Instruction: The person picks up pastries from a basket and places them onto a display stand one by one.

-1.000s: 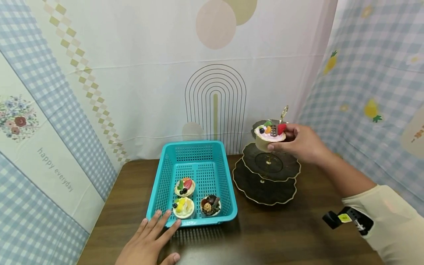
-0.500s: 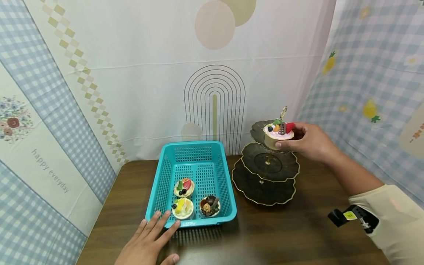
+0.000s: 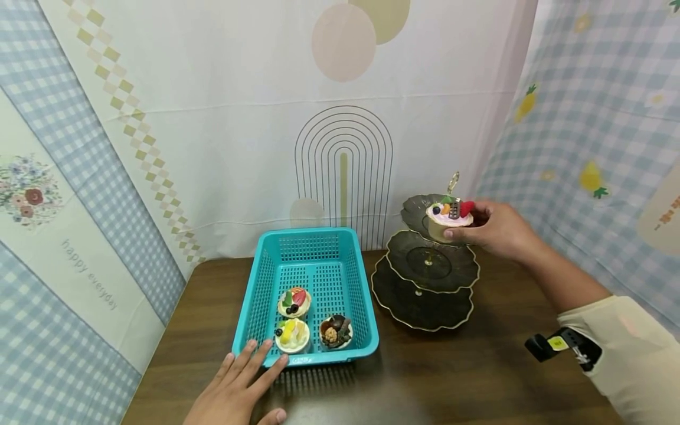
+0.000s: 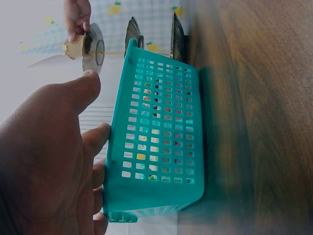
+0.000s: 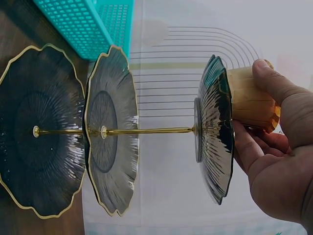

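My right hand (image 3: 499, 230) grips a cupcake (image 3: 442, 226) with pink cream, a strawberry, a chocolate piece and a blueberry on top. It holds the cupcake at the top tier of a dark three-tier cake stand (image 3: 425, 310) with gold rims. In the right wrist view the cupcake's ribbed side (image 5: 249, 98) is against or very near that tier's rim; I cannot tell if it bears weight there. My left hand (image 3: 236, 386) lies with fingers spread, fingertips on the near left rim of a turquoise basket (image 3: 246, 295). From the left wrist view, the thumb (image 4: 80, 90) stands apart from the basket.
Inside the basket are a strawberry-topped cupcake (image 3: 294, 302), a yellow-fruit cupcake (image 3: 292, 336) and a chocolate-topped cupcake (image 3: 336, 332), all toward its near end. The stand's gold ring handle (image 3: 453, 182) rises behind the held cupcake. A patterned cloth (image 3: 239, 147) hangs behind the brown table (image 3: 414, 383).
My right hand has carried the pink-cream cupcake a little to the right, onto or just over the top tier. The left hand has kept its place at the basket rim.
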Demonstrator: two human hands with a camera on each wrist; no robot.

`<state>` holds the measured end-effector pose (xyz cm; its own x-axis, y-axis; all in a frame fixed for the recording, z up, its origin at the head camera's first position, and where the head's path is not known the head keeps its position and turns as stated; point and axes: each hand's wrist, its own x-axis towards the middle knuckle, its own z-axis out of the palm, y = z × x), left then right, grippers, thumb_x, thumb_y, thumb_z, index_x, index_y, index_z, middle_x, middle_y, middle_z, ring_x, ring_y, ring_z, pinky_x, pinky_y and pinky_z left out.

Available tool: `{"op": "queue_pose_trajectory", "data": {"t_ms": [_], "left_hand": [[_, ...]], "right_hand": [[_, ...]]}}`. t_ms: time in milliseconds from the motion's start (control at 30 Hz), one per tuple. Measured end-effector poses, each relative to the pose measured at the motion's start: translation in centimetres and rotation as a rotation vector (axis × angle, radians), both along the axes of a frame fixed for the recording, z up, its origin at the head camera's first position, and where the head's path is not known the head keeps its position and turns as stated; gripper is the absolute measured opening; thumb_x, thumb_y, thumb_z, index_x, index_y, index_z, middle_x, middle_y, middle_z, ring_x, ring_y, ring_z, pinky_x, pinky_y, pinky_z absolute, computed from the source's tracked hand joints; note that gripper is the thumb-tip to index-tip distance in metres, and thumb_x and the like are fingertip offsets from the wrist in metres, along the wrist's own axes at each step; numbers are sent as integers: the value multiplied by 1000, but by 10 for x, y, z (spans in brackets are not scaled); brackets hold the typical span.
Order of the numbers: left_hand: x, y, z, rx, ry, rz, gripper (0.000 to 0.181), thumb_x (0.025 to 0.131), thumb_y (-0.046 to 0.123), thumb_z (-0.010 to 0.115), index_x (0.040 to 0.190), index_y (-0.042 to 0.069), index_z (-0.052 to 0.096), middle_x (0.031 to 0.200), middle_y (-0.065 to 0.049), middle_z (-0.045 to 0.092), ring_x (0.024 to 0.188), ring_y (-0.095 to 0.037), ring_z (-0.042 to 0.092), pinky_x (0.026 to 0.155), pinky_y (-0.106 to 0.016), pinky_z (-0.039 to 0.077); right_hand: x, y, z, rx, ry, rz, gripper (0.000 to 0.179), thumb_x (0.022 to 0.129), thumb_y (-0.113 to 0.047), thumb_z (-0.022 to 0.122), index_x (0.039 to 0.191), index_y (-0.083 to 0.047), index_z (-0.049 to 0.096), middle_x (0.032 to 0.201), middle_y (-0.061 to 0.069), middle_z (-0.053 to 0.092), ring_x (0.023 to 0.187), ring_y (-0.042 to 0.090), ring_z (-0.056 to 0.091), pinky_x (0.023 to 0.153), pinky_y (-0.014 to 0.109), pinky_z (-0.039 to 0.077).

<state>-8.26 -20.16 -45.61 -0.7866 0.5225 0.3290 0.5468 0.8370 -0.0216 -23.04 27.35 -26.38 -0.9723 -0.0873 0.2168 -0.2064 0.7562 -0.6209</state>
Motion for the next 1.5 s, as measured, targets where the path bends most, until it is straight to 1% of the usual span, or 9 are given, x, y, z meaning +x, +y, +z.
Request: {"op": "queue_pose_trajectory", "data": {"t_ms": [167, 367, 600, 733, 933, 1133, 1267, 1400, 1500], "left_hand": [[0, 1, 3, -13, -23, 2, 69, 87, 66, 45, 147, 36, 30, 155, 6, 17, 138, -25, 26, 110, -27, -12], [1, 1, 4, -25, -39, 9, 69, 88, 66, 43, 148, 36, 28, 155, 6, 16, 138, -25, 25, 110, -27, -12], [2, 1, 4, -18, -33, 17, 69, 87, 67, 43, 148, 37, 28, 155, 5, 18, 138, -24, 26, 111, -27, -11], [3, 2, 4, -23, -52, 30, 68, 87, 69, 41, 147, 39, 29, 155, 6, 19, 138, -24, 25, 110, -27, -12], [6, 3, 7, -32, -129, 38, 69, 88, 69, 38, 148, 38, 25, 156, 3, 16, 140, -26, 19, 108, -27, -17], [8, 4, 11, -44, -210, 60, 69, 89, 70, 34, 149, 40, 19, 156, 2, 13, 141, -28, 13, 107, -29, -21], [9, 5, 10, -25, -192, 68, 69, 88, 70, 35, 149, 40, 21, 156, 3, 13, 141, -27, 14, 107, -28, -19], [9, 5, 8, -11, -139, 58, 69, 88, 70, 37, 148, 39, 23, 156, 5, 13, 141, -26, 16, 109, -28, -16], [7, 4, 6, -12, -103, 46, 69, 88, 69, 39, 148, 39, 24, 156, 4, 16, 140, -26, 19, 110, -28, -15]], "right_hand": [[-2, 4, -1, 46, -19, 17, 59, 73, -52, 75, 105, -5, 62, 92, 10, 65, 81, 21, 58, 63, 26, 47], [-3, 4, -2, 73, -25, 6, 60, 74, -54, 74, 107, -6, 62, 94, 10, 66, 83, 22, 58, 66, 28, 47], [-7, 5, -5, 75, -38, -6, 62, 74, -55, 73, 109, -5, 61, 99, 12, 66, 87, 23, 59, 69, 30, 47], [-8, 5, -6, 81, -48, -8, 64, 74, -56, 72, 111, -4, 60, 100, 12, 66, 88, 24, 59, 70, 31, 47], [-9, 3, -4, 105, -55, 3, 65, 75, -57, 71, 110, -4, 60, 99, 12, 65, 87, 24, 58, 70, 33, 46], [-8, 3, -5, 80, -45, 12, 62, 75, -53, 73, 109, -3, 59, 97, 10, 66, 85, 22, 59, 69, 30, 46], [-4, 3, -3, 37, -47, 22, 70, 75, -50, 75, 121, -2, 52, 108, 14, 63, 95, 25, 58, 73, 31, 47], [1, 4, 3, -16, -59, 45, 93, 75, -46, 76, 142, 0, 33, 127, 19, 53, 115, 32, 51, 86, 40, 47], [5, 4, 8, -42, -61, 42, 104, 74, -45, 78, 148, -2, 20, 133, 19, 48, 123, 35, 45, 92, 45, 45]]}}
